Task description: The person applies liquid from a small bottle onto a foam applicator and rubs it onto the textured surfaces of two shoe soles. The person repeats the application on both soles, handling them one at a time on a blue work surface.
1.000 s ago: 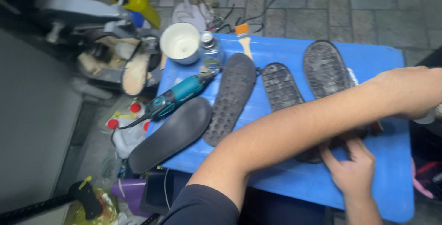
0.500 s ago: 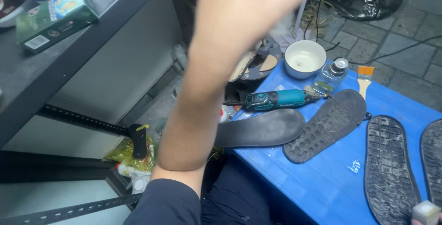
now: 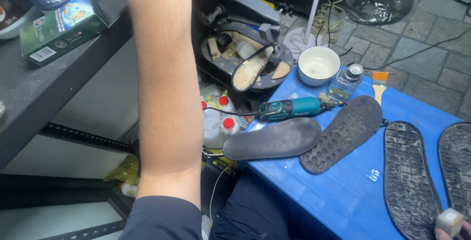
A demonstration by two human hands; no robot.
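while left arm (image 3: 164,88) reaches up past the shelf (image 3: 44,83), left hand out of frame, grip untold; right hand (image 3: 454,230) barely seen at near right, pinching a white block (image 3: 449,221) beside soles (image 3: 409,176) laid tread-up on blue bench (image 3: 343,196).

Shoe-repair workshop, rubber soles (image 3: 343,134) on blue table (image 3: 343,196), rotary tool (image 3: 292,108), sole press (image 3: 248,56)
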